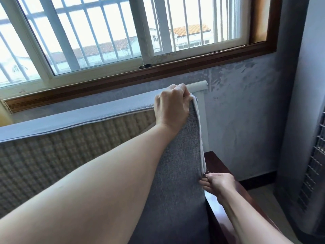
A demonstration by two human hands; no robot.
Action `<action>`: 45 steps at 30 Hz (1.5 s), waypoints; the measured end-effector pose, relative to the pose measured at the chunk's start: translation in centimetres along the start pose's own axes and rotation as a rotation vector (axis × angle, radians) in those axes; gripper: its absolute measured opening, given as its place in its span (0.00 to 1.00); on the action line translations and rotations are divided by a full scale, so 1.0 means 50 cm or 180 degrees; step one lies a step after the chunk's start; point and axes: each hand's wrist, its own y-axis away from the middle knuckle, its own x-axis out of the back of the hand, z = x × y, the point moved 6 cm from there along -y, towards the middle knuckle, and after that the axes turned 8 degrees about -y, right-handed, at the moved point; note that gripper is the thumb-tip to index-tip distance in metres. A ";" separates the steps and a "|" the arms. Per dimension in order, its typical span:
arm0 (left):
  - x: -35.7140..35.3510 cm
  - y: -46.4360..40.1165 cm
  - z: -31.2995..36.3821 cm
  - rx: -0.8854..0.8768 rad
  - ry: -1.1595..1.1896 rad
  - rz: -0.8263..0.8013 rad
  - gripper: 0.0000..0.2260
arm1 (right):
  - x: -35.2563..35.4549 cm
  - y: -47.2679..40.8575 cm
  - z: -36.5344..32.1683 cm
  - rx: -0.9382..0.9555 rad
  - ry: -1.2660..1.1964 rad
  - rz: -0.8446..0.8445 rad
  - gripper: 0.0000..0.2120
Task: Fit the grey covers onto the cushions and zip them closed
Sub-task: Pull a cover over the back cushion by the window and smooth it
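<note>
The cushion (pixel 175 173) stands on end against the sofa's right armrest (pixel 218 166), cover (pixel 182 138) on. Left hand (pixel 171 107) grips the top corner; right hand (pixel 217 182) pinches the zip pull (pixel 204 175) low down. The zip line runs straight up toward the left hand, so I'd guess pull upward.

Zip pull (pixel 204 175) — tiny, blurred; cushion — wholly covered

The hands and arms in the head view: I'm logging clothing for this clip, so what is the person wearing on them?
Nothing that shows. Both forearms are bare right down to the bottom edge of the frame, with no sleeve or cuff in sight. The left hand and right hand wear no gloves, and no watch, bracelet or ring is visible, though the fingers are partly hidden.
</note>
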 end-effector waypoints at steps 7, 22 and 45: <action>0.003 -0.010 0.000 0.0018 -0.0045 -0.0184 0.05 | -0.060 0.040 -0.087 -0.0060 -0.0420 -0.0332 0.21; 0.021 -0.033 0.003 0.0220 0.0088 -0.0865 0.05 | -0.151 0.215 -0.360 0.0673 -0.0909 -0.0601 0.11; 0.053 -0.028 -0.046 -0.0342 -0.0179 -0.1554 0.02 | -0.187 0.283 -0.406 0.0986 0.0243 -0.0345 0.11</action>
